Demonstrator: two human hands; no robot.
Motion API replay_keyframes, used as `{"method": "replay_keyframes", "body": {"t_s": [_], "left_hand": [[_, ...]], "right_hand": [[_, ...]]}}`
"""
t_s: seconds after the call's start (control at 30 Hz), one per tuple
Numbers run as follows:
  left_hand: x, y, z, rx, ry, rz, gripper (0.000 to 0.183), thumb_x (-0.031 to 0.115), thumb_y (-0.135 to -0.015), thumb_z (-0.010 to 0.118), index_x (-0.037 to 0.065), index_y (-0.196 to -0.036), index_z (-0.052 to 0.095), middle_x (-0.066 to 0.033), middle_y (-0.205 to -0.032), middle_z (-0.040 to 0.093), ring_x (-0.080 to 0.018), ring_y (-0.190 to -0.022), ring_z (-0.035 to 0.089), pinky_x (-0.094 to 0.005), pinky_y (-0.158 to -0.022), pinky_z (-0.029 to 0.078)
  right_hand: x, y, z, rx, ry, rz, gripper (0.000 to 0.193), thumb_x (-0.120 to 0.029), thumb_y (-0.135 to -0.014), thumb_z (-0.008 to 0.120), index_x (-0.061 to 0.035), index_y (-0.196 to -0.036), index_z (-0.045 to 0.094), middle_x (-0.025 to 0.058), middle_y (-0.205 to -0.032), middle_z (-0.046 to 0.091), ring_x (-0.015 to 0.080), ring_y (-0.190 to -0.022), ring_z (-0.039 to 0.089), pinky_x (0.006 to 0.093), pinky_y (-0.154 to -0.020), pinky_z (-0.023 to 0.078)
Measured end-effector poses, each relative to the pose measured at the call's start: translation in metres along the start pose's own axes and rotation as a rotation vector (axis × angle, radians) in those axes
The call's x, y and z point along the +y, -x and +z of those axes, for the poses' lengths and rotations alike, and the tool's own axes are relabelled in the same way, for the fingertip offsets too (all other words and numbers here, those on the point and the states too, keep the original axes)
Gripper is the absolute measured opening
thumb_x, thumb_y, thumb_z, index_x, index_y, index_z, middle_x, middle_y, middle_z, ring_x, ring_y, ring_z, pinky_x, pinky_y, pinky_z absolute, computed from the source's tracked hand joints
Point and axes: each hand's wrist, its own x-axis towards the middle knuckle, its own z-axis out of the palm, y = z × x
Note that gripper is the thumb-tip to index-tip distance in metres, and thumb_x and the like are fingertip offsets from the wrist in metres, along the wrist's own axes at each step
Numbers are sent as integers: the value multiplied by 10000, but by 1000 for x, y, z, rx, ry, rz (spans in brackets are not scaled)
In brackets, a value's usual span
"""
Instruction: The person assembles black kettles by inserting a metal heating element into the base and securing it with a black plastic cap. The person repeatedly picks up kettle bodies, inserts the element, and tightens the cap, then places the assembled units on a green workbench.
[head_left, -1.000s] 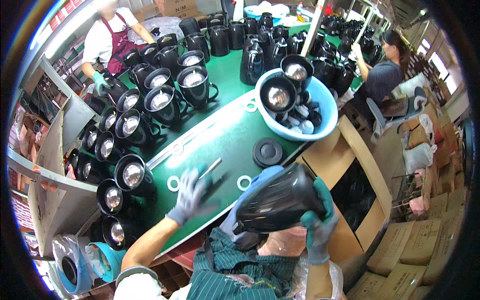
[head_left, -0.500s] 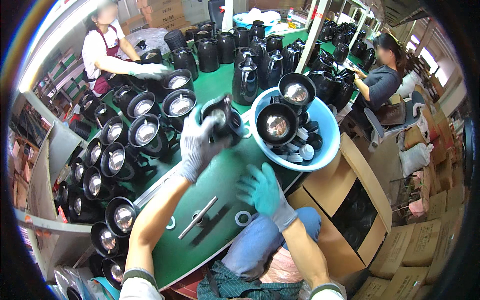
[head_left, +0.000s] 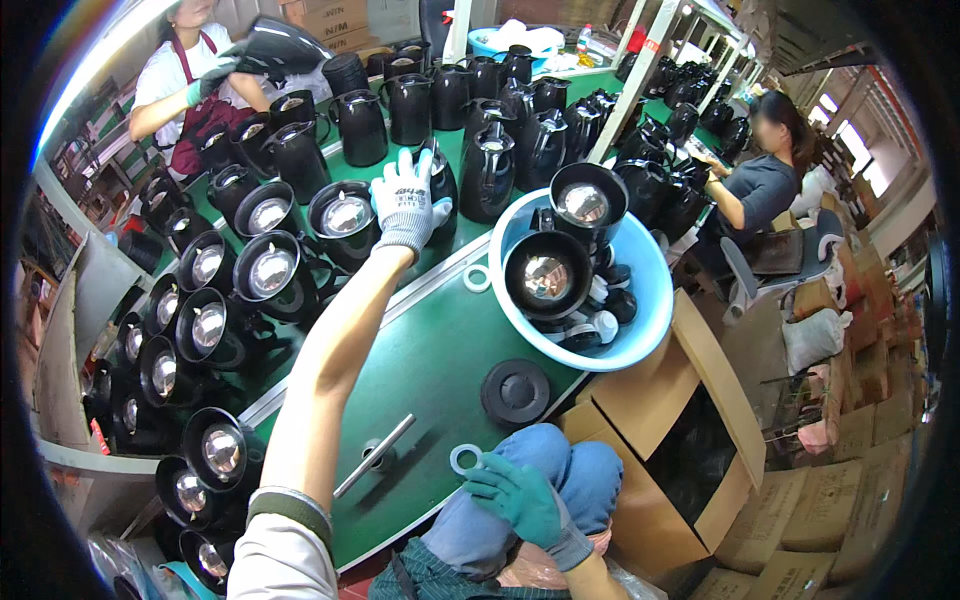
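My left hand [head_left: 408, 205], in a white-grey glove, reaches far over the green table. Its fingers and thumb are around a black jug [head_left: 444, 190], which stands beside other black jugs and is partly hidden by the glove. Low in front of my knees, my right hand [head_left: 522, 503], in a teal glove, pinches a pale ring [head_left: 465, 459] at the fingertips. A round black lid-like part [head_left: 515, 393] lies on the table between the hands. To its left is a metal rod [head_left: 374, 456] on a small round base. Another pale ring [head_left: 477, 278] rests near the metal strip.
Open-topped black jugs with shiny insides [head_left: 268, 267] crowd the left. A blue basin [head_left: 650, 325] at right holds two such jugs and small black and white parts. An open carton [head_left: 650, 430] stands beside my knees. Two co-workers handle jugs at far left and right.
My left hand has carried the jug away to the far row. My right hand has dropped toward my knees and taken a ring. The black round part now shows on the table.
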Motion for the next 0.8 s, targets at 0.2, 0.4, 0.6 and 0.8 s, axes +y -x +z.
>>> {"method": "replay_keyframes", "body": {"t_s": [0.2, 0.4, 0.6, 0.8], "left_hand": [[-77, 72, -22, -121, -181, -157, 650, 318, -791, 818, 145, -1367, 572, -132, -1352, 578, -317, -1265, 525, -511, -1078, 413], [-92, 131, -79, -25, 186, 92, 475, 162, -751, 814, 141, -1196, 651, -127, -1141, 643, -336, -1121, 597, -438, -949, 504], [-49, 224, -225, -62, 368, 527, 437, 172, -723, 835, 128, -1135, 694, -94, -1045, 665, -319, -989, 651, -424, -824, 554], [-34, 313, -292, -189, 691, 592, 535, 158, -633, 893, 106, -1137, 723, -126, -1150, 683, -317, -1076, 668, -438, -934, 541]], "right_hand": [[15, 2, -1, -160, 110, -131, 707, -462, -1113, 330, 34, -1608, 233, 234, -1570, 423, 370, -1440, 436, 489, -1256, 271], [3, 7, 44, -65, 374, -365, 693, -354, -1043, 591, 14, -1575, 341, 184, -1477, 527, 315, -1334, 547, 424, -1192, 374], [-59, 12, 106, 263, 1972, -1299, 744, -454, -887, 730, -132, -1506, 470, 202, -1549, 407, 373, -1455, 387, 593, -1175, 338], [-34, 71, 99, 34, 1954, -1187, 434, -224, -806, 744, -47, -1172, 593, 193, -1461, 520, 381, -1381, 495, 508, -1081, 453]]}}
